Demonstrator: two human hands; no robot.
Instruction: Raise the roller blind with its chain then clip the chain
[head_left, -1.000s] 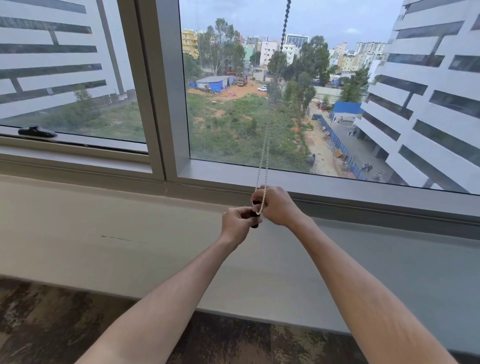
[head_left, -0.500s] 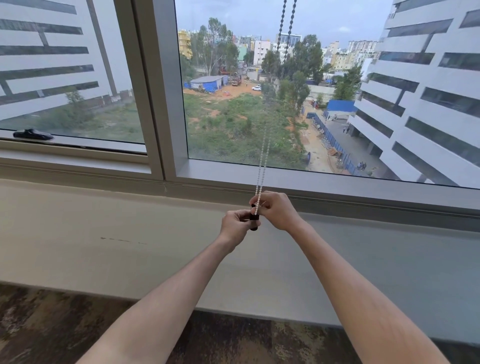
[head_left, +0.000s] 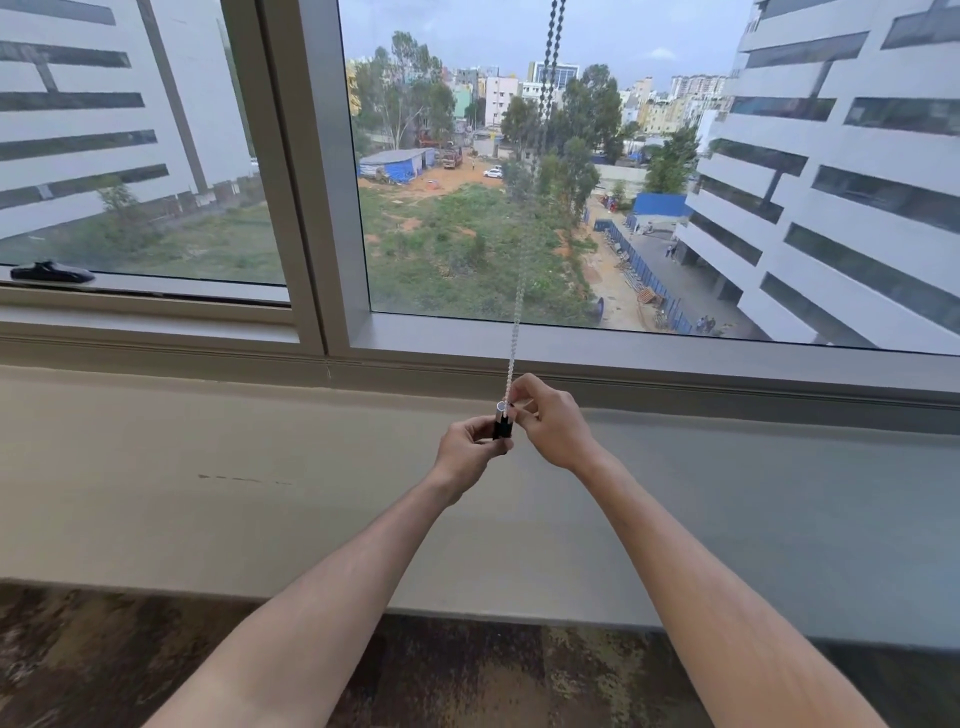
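A white bead chain (head_left: 519, 306) hangs in two strands from above the frame, down in front of the window glass. Its lower end runs into a small black clip (head_left: 502, 423) with a silvery top. My left hand (head_left: 467, 449) grips the clip's lower part from the left. My right hand (head_left: 550, 421) pinches the chain and the clip's top from the right. Both hands meet just below the window's bottom rail. The roller blind itself is out of view.
The grey window frame (head_left: 311, 218) has a vertical post left of the chain. A black window handle (head_left: 52, 273) sits on the left sash. A pale sill ledge (head_left: 208, 467) spans below the window, with patterned carpet (head_left: 467, 675) beneath it.
My right hand has opened from a fist to a fingertip pinch, and the black clip now shows between the hands. The view has tilted slightly, showing both chain strands at the top.
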